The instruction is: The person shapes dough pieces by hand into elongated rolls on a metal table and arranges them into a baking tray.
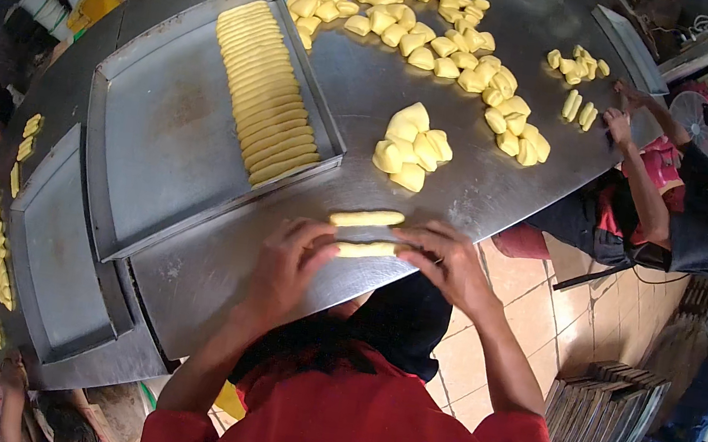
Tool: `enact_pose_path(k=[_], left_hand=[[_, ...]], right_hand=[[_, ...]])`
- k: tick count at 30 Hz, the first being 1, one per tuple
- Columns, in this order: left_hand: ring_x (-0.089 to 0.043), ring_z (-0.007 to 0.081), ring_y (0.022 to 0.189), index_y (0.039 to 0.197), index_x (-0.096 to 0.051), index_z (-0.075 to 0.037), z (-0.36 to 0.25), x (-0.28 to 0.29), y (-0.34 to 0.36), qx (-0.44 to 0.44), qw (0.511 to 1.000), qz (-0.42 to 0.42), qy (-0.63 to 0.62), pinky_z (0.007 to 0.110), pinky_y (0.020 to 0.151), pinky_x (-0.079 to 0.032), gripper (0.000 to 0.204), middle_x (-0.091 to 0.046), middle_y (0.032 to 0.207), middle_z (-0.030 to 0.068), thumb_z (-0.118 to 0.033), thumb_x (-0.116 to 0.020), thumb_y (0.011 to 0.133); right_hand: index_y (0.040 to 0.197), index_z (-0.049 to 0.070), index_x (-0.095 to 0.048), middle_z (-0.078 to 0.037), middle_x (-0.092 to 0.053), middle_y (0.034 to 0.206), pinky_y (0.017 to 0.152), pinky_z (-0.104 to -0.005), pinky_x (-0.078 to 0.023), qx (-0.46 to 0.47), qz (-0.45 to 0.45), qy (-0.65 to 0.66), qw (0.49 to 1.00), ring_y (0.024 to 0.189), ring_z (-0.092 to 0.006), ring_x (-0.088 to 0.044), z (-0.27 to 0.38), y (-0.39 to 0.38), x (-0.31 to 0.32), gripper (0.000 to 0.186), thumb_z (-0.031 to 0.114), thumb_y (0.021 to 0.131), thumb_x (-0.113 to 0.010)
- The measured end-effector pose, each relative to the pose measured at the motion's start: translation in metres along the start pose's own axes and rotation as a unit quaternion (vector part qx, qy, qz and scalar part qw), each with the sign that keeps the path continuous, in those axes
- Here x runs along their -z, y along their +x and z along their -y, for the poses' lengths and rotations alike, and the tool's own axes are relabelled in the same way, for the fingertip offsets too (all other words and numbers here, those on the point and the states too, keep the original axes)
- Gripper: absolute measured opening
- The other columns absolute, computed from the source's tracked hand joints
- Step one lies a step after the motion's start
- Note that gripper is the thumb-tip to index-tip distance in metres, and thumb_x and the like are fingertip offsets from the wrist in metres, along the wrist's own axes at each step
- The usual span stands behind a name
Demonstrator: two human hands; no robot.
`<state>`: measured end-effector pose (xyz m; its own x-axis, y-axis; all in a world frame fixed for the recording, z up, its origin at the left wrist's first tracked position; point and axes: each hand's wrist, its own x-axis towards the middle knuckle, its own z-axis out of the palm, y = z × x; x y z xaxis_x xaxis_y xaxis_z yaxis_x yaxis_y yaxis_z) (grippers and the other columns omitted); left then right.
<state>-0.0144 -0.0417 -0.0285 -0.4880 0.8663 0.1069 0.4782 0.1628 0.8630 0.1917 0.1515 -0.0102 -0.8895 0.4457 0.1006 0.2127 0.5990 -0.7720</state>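
Bracketing a slim yellow dough stick [366, 249], the left hand [291, 244] and right hand [449, 258] curve their fingers around its two ends; whether they pinch it or merely touch it, I cannot tell. It lies near the edge of the steel tabletop [206, 290], with a second dough stick [367, 218] just beyond, roughly parallel. Farther out sits a small cluster of dough pieces [411, 143]. To the left, a metal tray [152, 163] holds a close-packed row of dough sticks [267, 98]. At right, a co-worker [687, 198] reaches onto the tabletop.
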Motion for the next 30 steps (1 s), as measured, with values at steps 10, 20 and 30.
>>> enact_pose_path(k=[10,20,30], left_hand=[[-0.073,0.0231,0.087,0.117,-0.076,-0.005,0.012,-0.012,0.008,0.013,1.0,0.026,0.004,0.034,0.074,-0.06,0.028,-0.07,0.111,0.0105,-0.003,-0.083,0.09],[-0.068,0.0323,0.109,0.136,-0.07,-0.005,0.001,-0.024,0.021,-0.08,0.991,-0.025,0.1,0.043,0.098,-0.055,0.048,-0.062,0.128,0.0143,-0.004,-0.083,0.089],[-0.072,0.0358,0.103,0.126,-0.075,0.0,0.021,0.002,0.037,-0.066,0.996,0.02,0.05,0.041,0.087,-0.058,0.034,-0.071,0.122,0.0174,-0.004,-0.079,0.093]], right_hand=[[0.118,0.005,-0.08,-0.013,-0.067,0.117,0.082,-0.0414,-0.058,0.042,-0.045,0.014,0.998,0.1,-0.0303,-0.07,-0.005,0.016,-0.017,0.03,0.003,0.088,-0.085],[0.125,0.002,-0.072,-0.015,-0.063,0.117,0.098,-0.0455,-0.055,0.069,-0.075,-0.073,0.992,0.111,-0.0356,-0.065,0.014,0.03,-0.025,0.041,0.009,0.086,-0.084],[0.134,0.004,-0.074,-0.017,-0.072,0.129,0.101,-0.046,-0.057,0.105,0.011,-0.069,0.992,0.119,-0.0387,-0.07,-0.018,0.047,-0.005,0.041,0.011,0.093,-0.077]])
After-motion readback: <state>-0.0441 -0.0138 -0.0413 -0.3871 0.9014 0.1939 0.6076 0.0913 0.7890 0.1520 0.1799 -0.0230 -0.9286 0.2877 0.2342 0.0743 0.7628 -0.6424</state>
